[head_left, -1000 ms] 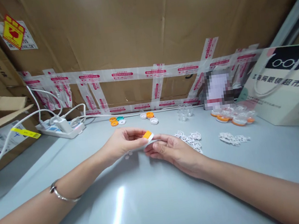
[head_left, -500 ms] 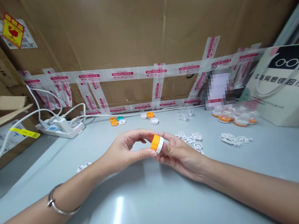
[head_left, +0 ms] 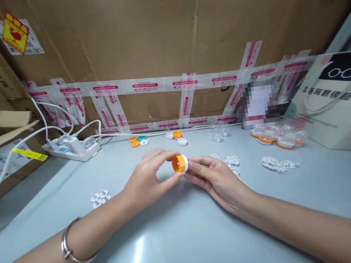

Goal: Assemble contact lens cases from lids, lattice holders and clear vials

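Above the middle of the table, both hands hold one small round orange-and-white plastic piece [head_left: 180, 163]. Its hollow orange end faces left and toward me, and a small pin shows inside. My left hand [head_left: 150, 173] pinches the orange rim between thumb and fingertips. My right hand [head_left: 215, 178] grips the white ridged end with thumb and fingers. White openwork plastic parts [head_left: 233, 161] lie on the table just behind my right hand, partly covered by it. Small white discs with stems [head_left: 100, 198] rest beside my left forearm.
Orange, green and white rings [head_left: 138, 141] and more rings [head_left: 177, 135] lie at the back. Clear plastic cups [head_left: 219, 131] stand right of them, with orange-based clear pieces [head_left: 278, 135] and white parts [head_left: 278, 164] farther right. A power strip [head_left: 72, 148], carton [head_left: 8, 156] and paper bag [head_left: 335, 103] flank the table.
The orange-and-white piece has turned so its hollow orange end faces me more. My left hand has shifted slightly left and down, and the stemmed white discs show more fully.
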